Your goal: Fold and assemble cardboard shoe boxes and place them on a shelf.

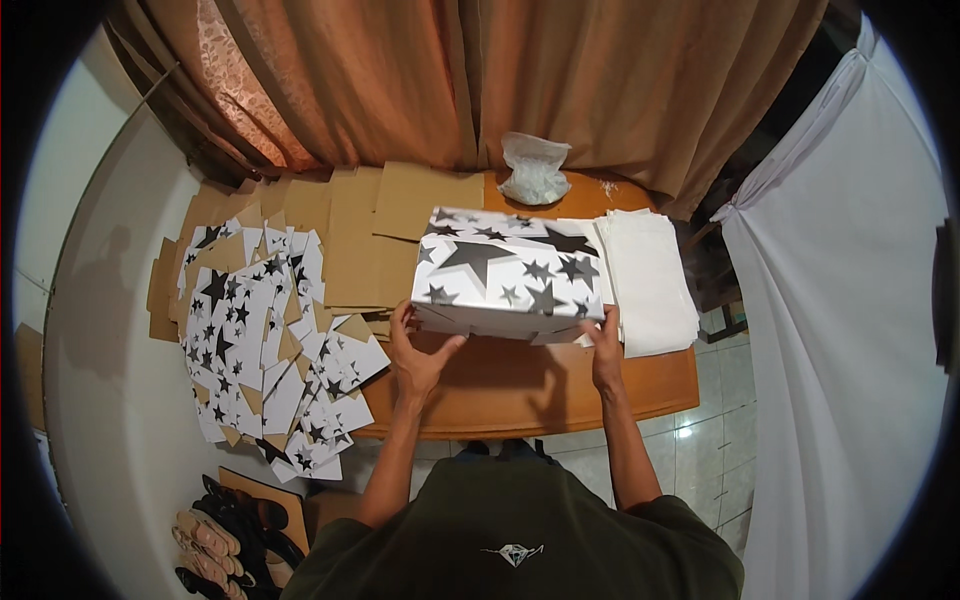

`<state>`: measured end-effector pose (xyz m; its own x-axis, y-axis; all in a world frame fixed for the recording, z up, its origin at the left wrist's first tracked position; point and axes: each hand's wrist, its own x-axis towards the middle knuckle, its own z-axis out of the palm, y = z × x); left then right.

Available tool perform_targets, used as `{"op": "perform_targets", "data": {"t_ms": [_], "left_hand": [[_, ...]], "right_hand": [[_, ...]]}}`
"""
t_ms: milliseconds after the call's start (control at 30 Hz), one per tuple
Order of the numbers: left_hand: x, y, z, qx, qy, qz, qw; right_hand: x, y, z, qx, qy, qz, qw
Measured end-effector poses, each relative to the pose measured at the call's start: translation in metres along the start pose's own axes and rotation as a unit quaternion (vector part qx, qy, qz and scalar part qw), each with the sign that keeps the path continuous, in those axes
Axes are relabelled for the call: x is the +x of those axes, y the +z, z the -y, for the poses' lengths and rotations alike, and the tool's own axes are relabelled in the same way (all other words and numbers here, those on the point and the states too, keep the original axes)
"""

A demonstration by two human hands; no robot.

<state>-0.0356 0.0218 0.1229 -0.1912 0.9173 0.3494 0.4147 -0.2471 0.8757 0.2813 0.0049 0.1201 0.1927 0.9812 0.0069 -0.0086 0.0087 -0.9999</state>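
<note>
A white cardboard box (510,285) printed with black and grey stars is between my two hands, over the middle of the wooden table. My left hand (418,360) grips its near left corner, thumb pointing inward along the near side. At the near right corner my right hand (606,352) holds the box, its fingers partly hidden behind the edge. The star-printed face is turned up toward me, and the box's shadow falls on the table below.
Flat star-printed card pieces (240,330) pile up at the left, beside brown cardboard sheets (355,240). White paper sheets (655,280) are stacked on the right of the table (480,390). A clear plastic bag (535,170) sits at the back, before brown curtains (400,80). Shoes (215,545) stand lower left.
</note>
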Motion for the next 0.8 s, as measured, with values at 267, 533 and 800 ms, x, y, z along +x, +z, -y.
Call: {"op": "perform_targets", "data": {"t_ms": [267,533,800], "left_hand": [[-0.009,0.004,0.041,-0.171,-0.006,0.063,0.983],[-0.056,0.010,0.089,-0.178,-0.194,0.167,0.950],[-0.098,0.020,0.134,-0.144,-0.271,0.223,0.925]], "right_hand": [[0.002,0.007,-0.007,0.082,-0.016,-0.078,0.993],[-0.028,-0.013,-0.090,-0.005,0.079,-0.049,0.996],[-0.032,-0.021,-0.152,-0.070,0.068,-0.008,0.995]]}}
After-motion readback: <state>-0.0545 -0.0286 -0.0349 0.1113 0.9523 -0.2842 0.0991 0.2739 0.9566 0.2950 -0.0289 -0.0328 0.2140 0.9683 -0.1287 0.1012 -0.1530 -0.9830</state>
